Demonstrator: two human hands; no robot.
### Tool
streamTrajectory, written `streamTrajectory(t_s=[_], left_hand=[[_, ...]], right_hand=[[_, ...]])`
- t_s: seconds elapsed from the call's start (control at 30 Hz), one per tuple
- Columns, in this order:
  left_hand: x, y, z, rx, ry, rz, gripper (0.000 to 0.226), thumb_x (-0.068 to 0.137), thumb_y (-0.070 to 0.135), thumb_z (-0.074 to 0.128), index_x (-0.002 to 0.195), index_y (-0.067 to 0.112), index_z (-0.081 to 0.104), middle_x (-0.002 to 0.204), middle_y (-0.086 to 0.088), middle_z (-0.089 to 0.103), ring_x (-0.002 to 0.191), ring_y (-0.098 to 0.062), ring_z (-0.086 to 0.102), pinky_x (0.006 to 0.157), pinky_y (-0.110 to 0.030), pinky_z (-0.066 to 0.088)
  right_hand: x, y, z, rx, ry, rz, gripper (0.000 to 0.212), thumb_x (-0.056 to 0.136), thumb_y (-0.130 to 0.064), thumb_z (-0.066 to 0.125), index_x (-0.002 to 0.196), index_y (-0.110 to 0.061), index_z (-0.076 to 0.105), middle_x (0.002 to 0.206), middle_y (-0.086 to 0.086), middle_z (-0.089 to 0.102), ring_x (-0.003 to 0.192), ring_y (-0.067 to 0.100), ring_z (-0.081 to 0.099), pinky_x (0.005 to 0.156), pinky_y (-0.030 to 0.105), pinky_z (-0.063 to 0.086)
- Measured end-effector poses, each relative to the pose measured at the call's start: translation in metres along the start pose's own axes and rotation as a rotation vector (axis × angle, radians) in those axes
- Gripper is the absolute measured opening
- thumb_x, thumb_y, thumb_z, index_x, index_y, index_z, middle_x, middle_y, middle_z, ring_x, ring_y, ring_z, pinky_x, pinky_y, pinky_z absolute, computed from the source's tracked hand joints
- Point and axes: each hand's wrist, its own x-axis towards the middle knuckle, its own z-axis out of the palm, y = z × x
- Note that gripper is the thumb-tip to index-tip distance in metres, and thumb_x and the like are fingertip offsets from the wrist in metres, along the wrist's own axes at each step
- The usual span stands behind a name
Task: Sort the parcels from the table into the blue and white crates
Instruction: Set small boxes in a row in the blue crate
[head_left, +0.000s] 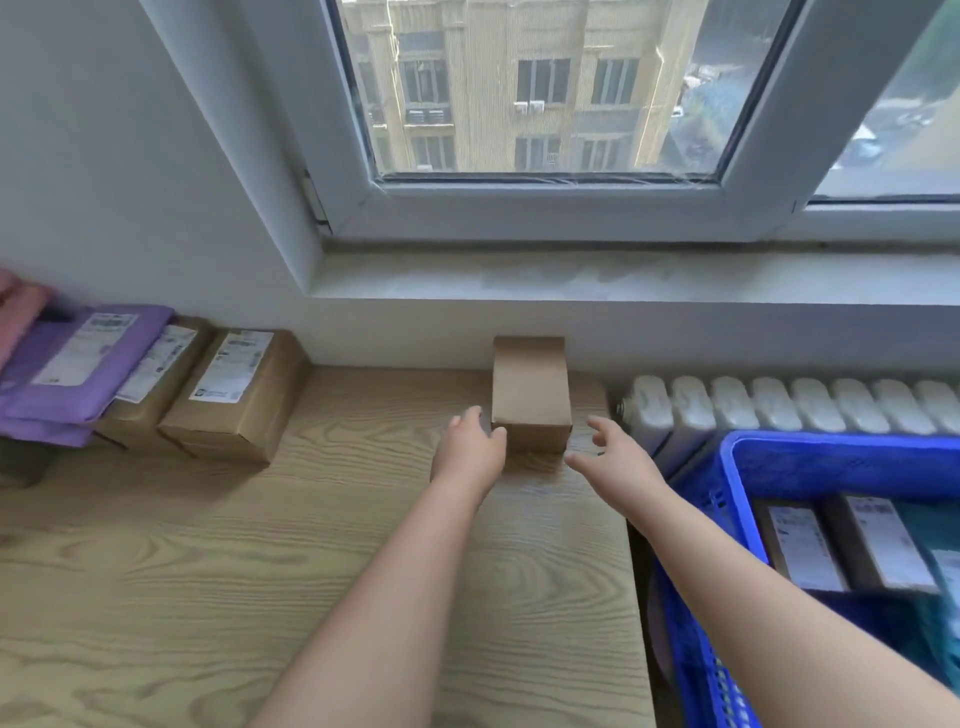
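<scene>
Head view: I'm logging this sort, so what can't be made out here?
Brown box: head view shows only top and near face, no label; other sides hidden.
Parcel labels: print too small and blurred.
Blue crate: cut by right and bottom edges, contents partly out of frame.
White crate: not in view.
Left hand: contact with the box unclear.

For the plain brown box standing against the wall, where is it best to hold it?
By its left and right side faces, coming from the near end: the plain brown box backs onto the wall, and both sides stand free.
</scene>
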Motion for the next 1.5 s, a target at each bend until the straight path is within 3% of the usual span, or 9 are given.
streamTrajectory(t_s=[0.2,0.57,0.73,0.87,1.0,1.07,1.17,1.3,1.5], left_hand=[[0.055,-0.002,0.011,-0.099,-0.177,-0.080,0.058,0.105,0.027,0.041,0.158,0.015,0.022,0.162,-0.011,0.027,0.148,-0.027,0.029,0.119,-0.032,0.025],[0.049,-0.009,0.019,-0.369,-0.213,-0.097,0.038,0.089,0.026,0.055,0.126,0.017,0.061,0.128,-0.008,0.065,0.123,-0.026,0.058,0.110,-0.040,0.041],[0.024,-0.006,0.001,-0.591,-0.098,-0.134,0.030,0.096,0.030,0.059,0.122,0.017,0.064,0.117,0.001,0.067,0.112,-0.019,0.061,0.105,-0.035,0.045],[-0.011,-0.005,-0.015,-0.671,-0.047,-0.188,0.041,0.091,0.055,0.060,0.119,0.025,0.057,0.112,0.010,0.059,0.106,-0.014,0.053,0.091,-0.037,0.044],[-0.048,-0.004,-0.022,-0.670,-0.063,-0.193,0.054,0.086,0.054,0.067,0.130,0.028,0.054,0.127,0.003,0.058,0.115,-0.021,0.054,0.096,-0.044,0.046],[-0.074,-0.004,-0.024,-0.688,-0.041,-0.180,0.047,0.086,0.047,0.069,0.127,0.027,0.056,0.126,0.001,0.060,0.113,-0.023,0.055,0.099,-0.044,0.045],[-0.093,-0.007,-0.024,-0.713,-0.007,-0.182,0.043,0.085,0.045,0.071,0.122,0.023,0.060,0.122,-0.001,0.063,0.114,-0.023,0.057,0.098,-0.041,0.043],[-0.123,-0.016,-0.022,-0.767,0.011,-0.225,0.046,0.082,0.053,0.070,0.115,0.022,0.065,0.114,0.000,0.064,0.107,-0.021,0.058,0.093,-0.041,0.044],[-0.147,-0.025,-0.010,-0.855,-0.089,-0.222,0.064,0.072,0.072,0.066,0.111,0.022,0.071,0.108,-0.001,0.073,0.103,-0.020,0.067,0.084,-0.034,0.054]], right_hand=[[0.048,-0.010,0.017,0.109,-0.029,0.131,0.076,0.092,-0.029,0.065,0.156,-0.020,0.024,0.153,0.000,0.040,0.139,0.023,0.041,0.109,0.034,0.035],[0.048,-0.004,0.022,0.211,-0.069,0.129,0.057,0.088,0.001,0.058,0.140,-0.020,0.048,0.100,-0.005,0.058,0.079,0.003,0.053,0.064,0.015,0.041],[0.027,-0.005,0.012,0.243,-0.054,0.092,0.053,0.086,-0.002,0.053,0.137,-0.017,0.055,0.130,0.002,0.061,0.108,0.017,0.059,0.080,0.026,0.045],[-0.006,-0.003,-0.001,0.208,-0.056,0.004,0.045,0.085,0.002,0.049,0.121,-0.021,0.064,0.130,0.001,0.059,0.101,0.011,0.056,0.078,0.024,0.046],[-0.040,0.003,-0.011,0.230,-0.051,-0.098,0.026,0.087,-0.009,0.066,0.109,-0.023,0.064,0.126,0.001,0.060,0.122,0.015,0.052,0.097,0.032,0.045],[-0.059,0.007,-0.017,0.230,-0.060,-0.159,0.027,0.087,-0.015,0.071,0.112,-0.022,0.062,0.124,0.000,0.062,0.112,0.012,0.057,0.088,0.028,0.048],[-0.070,0.010,-0.020,0.246,-0.091,-0.181,0.043,0.086,-0.019,0.074,0.125,-0.019,0.058,0.132,0.003,0.059,0.102,0.008,0.057,0.077,0.020,0.045],[-0.094,0.018,-0.024,0.235,-0.202,-0.166,0.078,0.083,-0.034,0.078,0.150,-0.022,0.038,0.149,0.001,0.044,0.130,0.020,0.049,0.098,0.033,0.042],[-0.128,0.026,-0.016,0.317,-0.316,-0.133,0.038,0.088,-0.052,0.066,0.113,-0.025,0.065,0.097,-0.007,0.077,0.089,0.010,0.073,0.083,0.033,0.058]])
